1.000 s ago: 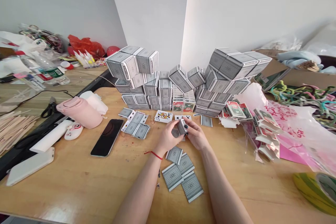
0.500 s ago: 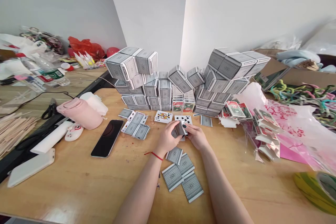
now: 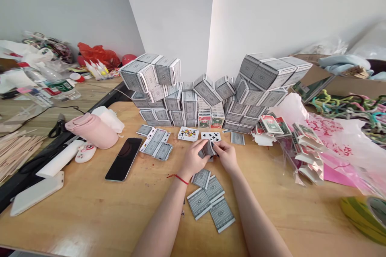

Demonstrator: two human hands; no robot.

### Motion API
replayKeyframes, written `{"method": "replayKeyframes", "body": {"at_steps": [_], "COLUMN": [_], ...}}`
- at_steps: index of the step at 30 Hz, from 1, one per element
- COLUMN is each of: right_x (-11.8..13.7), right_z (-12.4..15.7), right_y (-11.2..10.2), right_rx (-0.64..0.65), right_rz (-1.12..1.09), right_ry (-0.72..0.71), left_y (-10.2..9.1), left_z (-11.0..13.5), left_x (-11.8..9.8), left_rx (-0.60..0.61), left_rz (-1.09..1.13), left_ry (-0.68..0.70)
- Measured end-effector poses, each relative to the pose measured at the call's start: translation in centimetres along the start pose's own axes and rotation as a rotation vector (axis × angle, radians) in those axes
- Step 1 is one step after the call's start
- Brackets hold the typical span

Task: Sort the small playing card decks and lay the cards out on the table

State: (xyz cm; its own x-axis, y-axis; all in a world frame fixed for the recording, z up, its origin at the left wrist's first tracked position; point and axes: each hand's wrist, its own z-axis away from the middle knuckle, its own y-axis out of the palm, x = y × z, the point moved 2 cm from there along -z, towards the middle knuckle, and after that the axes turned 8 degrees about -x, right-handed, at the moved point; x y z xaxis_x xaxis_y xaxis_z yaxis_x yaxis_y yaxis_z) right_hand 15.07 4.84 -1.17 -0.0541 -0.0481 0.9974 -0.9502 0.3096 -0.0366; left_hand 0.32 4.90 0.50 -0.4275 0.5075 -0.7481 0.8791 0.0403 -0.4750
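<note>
Both hands meet at the middle of the table around a grey-backed, folded playing card (image 3: 207,149). My left hand (image 3: 194,157) grips it from the left, a red string round the wrist. My right hand (image 3: 225,154) pinches its right edge; the fingertips partly cover it. Just beyond lie two face-up cards, a queen (image 3: 188,133) and a spade card (image 3: 210,135). Between my forearms, several folded cards (image 3: 199,202) lie back up. More folded cards (image 3: 157,144) are grouped to the left. Behind them stands a structure of card blocks (image 3: 189,106).
A black-screened phone (image 3: 124,159), a pink bottle (image 3: 92,130) and a white power bank (image 3: 37,193) lie to the left. On the right are opened card boxes (image 3: 306,148), a plastic bag (image 3: 334,128) and yellow tape (image 3: 362,217).
The card between my hands has turned slightly, and my right fingers have shifted along its edge. The other cards lie as before; the view has moved a little.
</note>
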Motion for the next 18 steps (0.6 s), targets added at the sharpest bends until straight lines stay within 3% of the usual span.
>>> {"method": "replayKeyframes", "body": {"at_steps": [9,18], "right_x": [0.12,0.81], "right_z": [0.17,0.49], "right_y": [0.07,0.19], "right_rx": [-0.081,-0.001], "right_rz": [0.191,0.080], "right_ry": [-0.161,-0.031], "left_y": [0.08,0.06], "left_z": [-0.01,-0.18], "left_x": [0.09,-0.11], "left_rx": [0.027,0.010], "left_rz": [-0.041,0.010], "left_ry": [-0.004,-0.038]}}
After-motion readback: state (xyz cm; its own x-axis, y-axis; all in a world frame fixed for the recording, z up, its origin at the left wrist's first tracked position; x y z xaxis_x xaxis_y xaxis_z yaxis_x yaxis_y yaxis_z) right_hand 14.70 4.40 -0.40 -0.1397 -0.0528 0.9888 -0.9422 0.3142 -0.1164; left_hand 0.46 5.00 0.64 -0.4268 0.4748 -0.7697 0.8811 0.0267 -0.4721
